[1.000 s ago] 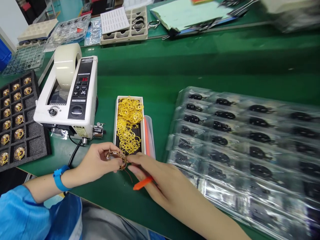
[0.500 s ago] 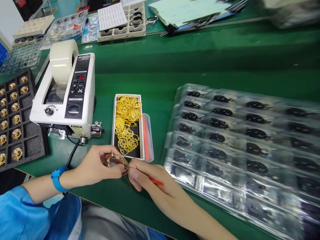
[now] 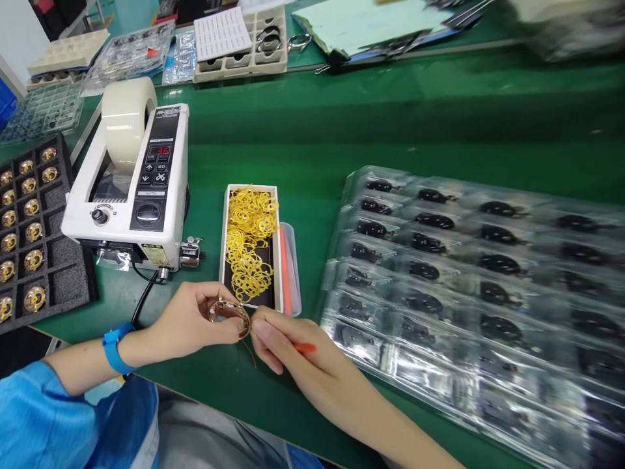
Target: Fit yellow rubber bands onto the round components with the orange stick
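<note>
My left hand [image 3: 188, 322] pinches a small round gold-coloured coil part [image 3: 228, 311] just above the green table near its front edge. My right hand [image 3: 288, 348] is closed around an orange-handled tool [image 3: 305, 348], its fingertips touching the right side of the part. A thin reddish wire [image 3: 250, 352] hangs down from the part. Just behind my hands stands a narrow white box [image 3: 225, 238] filled with several thin yellow rings [image 3: 249, 241].
A white tape dispenser [image 3: 131, 189] with a tape roll stands at the left. A black foam tray [image 3: 63, 260] of gold parts lies at the far left. Clear blister trays [image 3: 463, 273] holding black parts cover the right. More trays and papers [image 3: 239, 39] lie at the back.
My right hand turned so the orange tool, sticking out to the left a second ago, now lies tucked along my fingers. My left hand kept the part in place.
</note>
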Demonstrator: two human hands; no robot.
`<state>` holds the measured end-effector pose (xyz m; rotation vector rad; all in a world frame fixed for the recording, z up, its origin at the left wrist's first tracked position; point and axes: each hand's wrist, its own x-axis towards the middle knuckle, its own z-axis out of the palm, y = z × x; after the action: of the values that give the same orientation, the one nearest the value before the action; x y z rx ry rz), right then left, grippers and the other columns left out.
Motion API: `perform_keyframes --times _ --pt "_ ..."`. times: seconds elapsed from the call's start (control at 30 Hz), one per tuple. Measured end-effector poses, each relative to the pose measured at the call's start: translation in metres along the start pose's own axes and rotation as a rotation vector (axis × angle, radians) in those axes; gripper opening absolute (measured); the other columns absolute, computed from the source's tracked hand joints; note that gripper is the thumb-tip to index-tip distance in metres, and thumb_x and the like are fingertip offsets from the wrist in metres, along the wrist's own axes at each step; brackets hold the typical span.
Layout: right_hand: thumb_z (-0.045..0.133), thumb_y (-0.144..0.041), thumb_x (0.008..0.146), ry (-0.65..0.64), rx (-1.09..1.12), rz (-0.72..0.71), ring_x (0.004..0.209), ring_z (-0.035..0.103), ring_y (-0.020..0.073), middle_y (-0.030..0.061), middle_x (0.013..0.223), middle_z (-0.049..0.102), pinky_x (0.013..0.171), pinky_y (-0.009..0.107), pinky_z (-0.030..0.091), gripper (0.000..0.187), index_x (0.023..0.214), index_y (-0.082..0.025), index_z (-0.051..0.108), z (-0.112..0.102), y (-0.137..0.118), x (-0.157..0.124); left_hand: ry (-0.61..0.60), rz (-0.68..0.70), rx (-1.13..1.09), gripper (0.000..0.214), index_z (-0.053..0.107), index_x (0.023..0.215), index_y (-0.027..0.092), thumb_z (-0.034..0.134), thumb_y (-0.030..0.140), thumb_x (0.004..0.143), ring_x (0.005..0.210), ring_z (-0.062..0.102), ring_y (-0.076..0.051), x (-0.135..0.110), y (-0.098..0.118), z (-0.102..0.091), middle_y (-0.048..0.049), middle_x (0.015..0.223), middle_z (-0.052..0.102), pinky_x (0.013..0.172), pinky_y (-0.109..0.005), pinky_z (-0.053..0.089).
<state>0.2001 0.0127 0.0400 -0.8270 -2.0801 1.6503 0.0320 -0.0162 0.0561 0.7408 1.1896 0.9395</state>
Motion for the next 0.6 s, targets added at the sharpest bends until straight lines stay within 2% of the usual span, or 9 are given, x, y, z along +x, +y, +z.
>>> perform_keyframes --times 0.1,0.2,0.3,0.37,0.47,0.6 --pt "0.029 -0.052 0.099 0.008 -0.023 0.048 0.052 0.036 0.0114 -0.0041 0.059 0.039 0.047 0.023 0.03 0.042 0.072 -0.023 0.042 -0.004 -0.001 -0.001 -0.002 0.018 -0.021 0.011 0.058 0.064 0.014 0.068 0.018 0.059 0.052 0.045 -0.006 0.001 -0.001 -0.002 0.0039 0.058 0.058 0.053 -0.021 0.035" --pt "0.033 -0.046 0.099 0.041 -0.087 -0.001 0.049 0.034 0.0112 -0.0046 0.059 0.04 0.046 0.023 0.028 0.033 0.081 -0.023 0.045 -0.004 0.001 -0.001 -0.008 0.011 -0.029 0.012 0.06 0.065 0.014 0.069 0.02 0.061 0.053 0.045 -0.006 0.001 0.0 -0.002 0.0034 0.058 0.058 0.054 -0.022 0.034" --pt "0.033 -0.041 0.099 0.078 -0.11 -0.031 0.047 0.033 0.0104 -0.0046 0.059 0.04 0.046 0.024 0.027 0.03 0.079 -0.023 0.046 -0.001 0.004 -0.001 -0.004 0.028 -0.016 0.011 0.06 0.064 0.013 0.068 0.02 0.063 0.056 0.046 -0.007 0.001 0.002 -0.002 0.0032 0.058 0.056 0.055 -0.022 0.034" --pt "0.033 -0.043 0.099 0.095 -0.081 -0.015 0.046 0.032 0.0103 -0.0045 0.057 0.038 0.046 0.025 0.026 0.036 0.07 -0.023 0.042 0.002 0.005 0.0 -0.007 0.042 0.002 0.01 0.06 0.064 0.013 0.068 0.021 0.064 0.057 0.046 -0.007 0.001 0.001 -0.002 0.003 0.059 0.055 0.056 -0.022 0.035" --pt "0.031 -0.053 0.097 0.08 0.05 0.092 0.047 0.034 0.0112 -0.0038 0.052 0.037 0.046 0.025 0.029 0.046 0.062 -0.023 0.037 0.005 0.004 0.002 -0.006 0.057 0.056 0.012 0.06 0.065 0.013 0.068 0.022 0.066 0.057 0.045 -0.008 0.001 -0.003 -0.003 0.003 0.059 0.053 0.055 -0.023 0.033" --pt "0.034 -0.067 0.09 0.09 0.213 0.274 0.045 0.034 0.0115 -0.0044 0.047 0.039 0.046 0.025 0.03 0.052 0.064 -0.022 0.045 0.004 -0.001 0.007 0.015 0.157 0.128 0.015 0.062 0.069 0.012 0.066 0.025 0.074 0.058 0.042 -0.008 0.0 -0.006 -0.004 0.0024 0.065 0.047 0.053 -0.023 0.031"
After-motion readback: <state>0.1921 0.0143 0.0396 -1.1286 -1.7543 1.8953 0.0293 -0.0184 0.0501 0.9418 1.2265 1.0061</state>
